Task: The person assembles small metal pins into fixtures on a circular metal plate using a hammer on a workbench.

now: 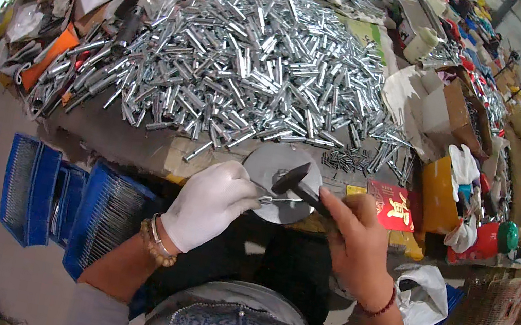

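My left hand (211,204), in a white glove, pinches a small metal rod (282,200) over a round grey metal plate (263,162) at the bench's front edge. Bare, my right hand (357,242) is closed round the handle of a hammer (296,181). The dark hammer head hangs just above the plate, close to the rod; whether it touches the rod I cannot tell. Beyond the plate spreads a big heap of shiny metal tubes (249,64). A little pile of small dark pins (348,160) lies right of the plate.
Blue crates (29,186) of thin metal rods stand at the lower left. Right of the plate lie a red printed packet (391,206) and a yellow container (441,195) with gloves. A cardboard box (458,116) sits farther back. A white bag (421,296) is below the bench at right.
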Motion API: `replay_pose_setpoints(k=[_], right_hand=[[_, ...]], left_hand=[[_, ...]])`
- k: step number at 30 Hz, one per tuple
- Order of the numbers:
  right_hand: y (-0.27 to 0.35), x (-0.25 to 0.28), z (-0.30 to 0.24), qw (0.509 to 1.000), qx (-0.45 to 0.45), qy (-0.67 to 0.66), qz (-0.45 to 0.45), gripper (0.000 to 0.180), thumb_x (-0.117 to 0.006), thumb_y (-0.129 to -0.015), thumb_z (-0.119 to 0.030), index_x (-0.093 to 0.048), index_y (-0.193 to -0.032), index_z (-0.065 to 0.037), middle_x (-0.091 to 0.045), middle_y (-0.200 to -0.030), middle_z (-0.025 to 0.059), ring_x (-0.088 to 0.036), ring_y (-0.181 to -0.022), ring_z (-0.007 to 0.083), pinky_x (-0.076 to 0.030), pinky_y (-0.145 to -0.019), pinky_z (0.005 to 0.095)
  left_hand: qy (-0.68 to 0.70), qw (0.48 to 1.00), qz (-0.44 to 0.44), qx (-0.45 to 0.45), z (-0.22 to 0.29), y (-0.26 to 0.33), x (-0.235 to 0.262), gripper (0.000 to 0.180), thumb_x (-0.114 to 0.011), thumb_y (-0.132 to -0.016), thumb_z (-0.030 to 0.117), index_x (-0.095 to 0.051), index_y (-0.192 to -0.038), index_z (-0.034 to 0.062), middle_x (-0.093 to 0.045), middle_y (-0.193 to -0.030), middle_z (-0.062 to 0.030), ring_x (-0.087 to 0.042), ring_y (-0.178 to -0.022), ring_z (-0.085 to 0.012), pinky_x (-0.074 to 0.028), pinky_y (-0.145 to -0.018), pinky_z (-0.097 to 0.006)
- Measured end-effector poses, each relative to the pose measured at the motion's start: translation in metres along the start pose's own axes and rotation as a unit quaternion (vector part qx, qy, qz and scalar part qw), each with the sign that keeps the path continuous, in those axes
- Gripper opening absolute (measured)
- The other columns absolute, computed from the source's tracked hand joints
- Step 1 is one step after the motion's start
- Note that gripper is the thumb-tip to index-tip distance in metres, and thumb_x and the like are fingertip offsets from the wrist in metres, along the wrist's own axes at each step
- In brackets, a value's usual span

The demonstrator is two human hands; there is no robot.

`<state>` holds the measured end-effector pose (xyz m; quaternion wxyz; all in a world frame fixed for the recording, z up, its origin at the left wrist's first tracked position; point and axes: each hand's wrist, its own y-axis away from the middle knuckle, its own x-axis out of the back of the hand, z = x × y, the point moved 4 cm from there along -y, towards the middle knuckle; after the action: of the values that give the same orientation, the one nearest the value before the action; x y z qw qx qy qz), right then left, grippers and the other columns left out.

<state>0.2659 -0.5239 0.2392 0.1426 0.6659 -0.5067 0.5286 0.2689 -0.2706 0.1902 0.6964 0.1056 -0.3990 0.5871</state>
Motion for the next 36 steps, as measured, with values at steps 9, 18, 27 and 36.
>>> replay_pose_setpoints(k=[9, 18, 27, 36], right_hand=[[0.004, -0.003, -0.03, 0.994, 0.082, 0.061, -0.048, 0.06, -0.073, -0.081, 0.001, -0.075, -0.137, -0.02, -0.067, -0.104, 0.0101, -0.07, -0.08, 0.0276, -0.058, -0.066, 0.0379], [0.015, 0.005, -0.028, 0.995, 0.071, 0.046, 0.053, 0.061, -0.071, -0.081, 0.004, -0.075, -0.138, -0.018, -0.067, -0.104, 0.0105, -0.07, -0.078, 0.0268, -0.058, -0.067, 0.037], [0.017, 0.013, -0.032, 0.985, 0.044, -0.036, 0.16, 0.065, -0.068, -0.08, 0.005, -0.073, -0.141, -0.017, -0.067, -0.103, 0.0104, -0.07, -0.081, 0.0267, -0.058, -0.069, 0.0365], [0.02, 0.002, -0.018, 0.997, 0.05, -0.024, 0.046, 0.073, -0.067, -0.08, 0.006, -0.067, -0.148, -0.02, -0.067, -0.106, 0.0109, -0.07, -0.081, 0.0292, -0.057, -0.066, 0.0372]], left_hand=[[-0.006, 1.0, 0.007, -0.015, -0.001, 0.0, 0.001, 0.016, -0.08, -0.083, 0.008, -0.074, -0.098, 0.0075, -0.063, -0.098, -0.0111, -0.066, -0.096, -0.035, -0.054, -0.082, -0.046], [0.006, 1.0, -0.005, 0.001, 0.002, -0.002, 0.003, 0.015, -0.081, -0.083, 0.007, -0.075, -0.096, 0.0044, -0.065, -0.097, -0.0129, -0.066, -0.097, -0.0348, -0.053, -0.085, -0.044], [0.016, 0.999, -0.021, -0.02, -0.005, -0.002, -0.001, 0.016, -0.077, -0.084, 0.004, -0.077, -0.1, 0.0059, -0.065, -0.099, -0.0123, -0.067, -0.097, -0.0344, -0.054, -0.084, -0.046], [-0.01, 0.999, -0.015, -0.026, -0.003, -0.003, 0.003, 0.014, -0.076, -0.085, 0.004, -0.077, -0.099, 0.0043, -0.066, -0.098, -0.0128, -0.067, -0.097, -0.0338, -0.054, -0.084, -0.044]])
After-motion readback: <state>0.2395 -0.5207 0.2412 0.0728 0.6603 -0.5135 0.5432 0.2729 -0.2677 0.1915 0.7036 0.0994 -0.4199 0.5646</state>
